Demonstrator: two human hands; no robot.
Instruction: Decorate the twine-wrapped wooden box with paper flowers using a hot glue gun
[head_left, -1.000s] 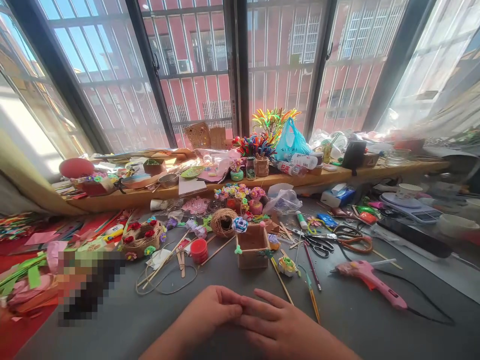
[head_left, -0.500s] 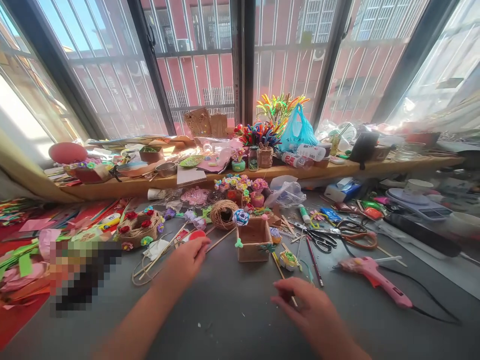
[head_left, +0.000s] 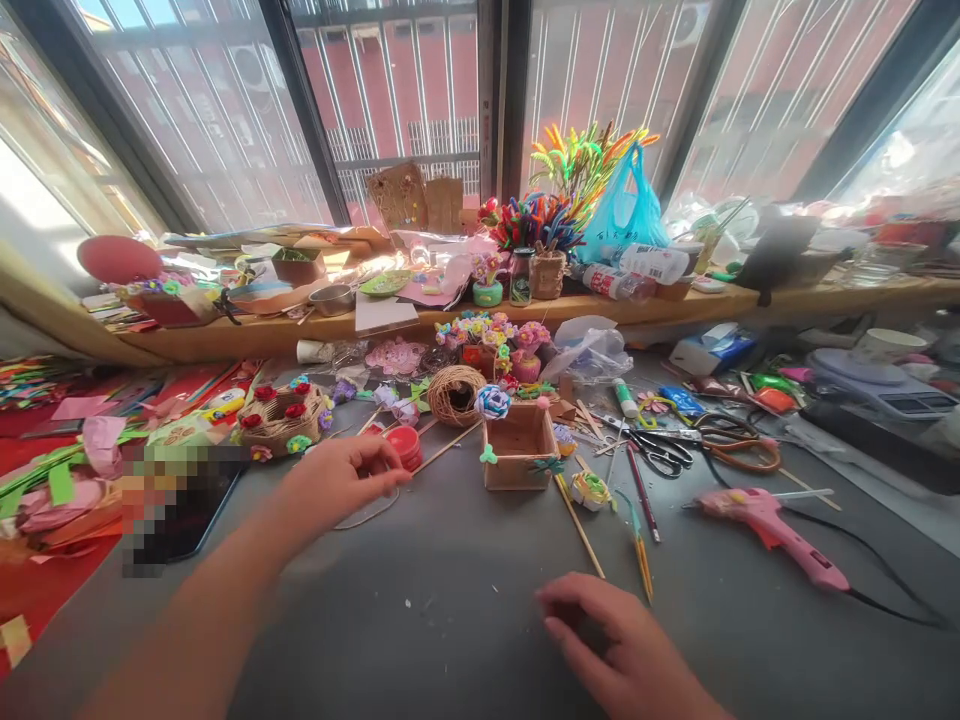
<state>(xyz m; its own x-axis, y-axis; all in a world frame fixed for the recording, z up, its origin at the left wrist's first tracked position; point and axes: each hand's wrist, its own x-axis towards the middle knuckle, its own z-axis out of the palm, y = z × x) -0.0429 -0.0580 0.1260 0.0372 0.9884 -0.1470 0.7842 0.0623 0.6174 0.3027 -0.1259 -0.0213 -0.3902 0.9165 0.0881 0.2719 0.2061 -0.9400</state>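
Observation:
My left hand (head_left: pixel 364 472) hovers over the left middle of the table with its fingers loosely bent and apart. Just beyond its fingertips sits a small red tub (head_left: pixel 405 447). My right hand (head_left: pixel 592 630) is low over the grey tabletop, half curled, with a gap between thumb and fingers and nothing visible in it. A thin wooden stick (head_left: pixel 581 530) lies just beyond that hand. Between the hands, farther back, stands an open brown box (head_left: pixel 519 462) trimmed with a blue-and-white flower (head_left: pixel 493 402). A yellow-white flower (head_left: pixel 591 490) lies to its right.
A pink glue gun (head_left: pixel 780 540) with its cord lies right, near scissors (head_left: pixel 660 450) and a pencil (head_left: pixel 643 495). Behind are a twine ball (head_left: pixel 455 395) and a flower-trimmed basket (head_left: pixel 281 425). A phone (head_left: pixel 202 515) lies left. A crowded ledge (head_left: pixel 420 325) runs below the windows.
The view has tilted down. My left hand has shifted left, uncovering more of the red tub. My right hand has drawn back toward me, off the wooden stick.

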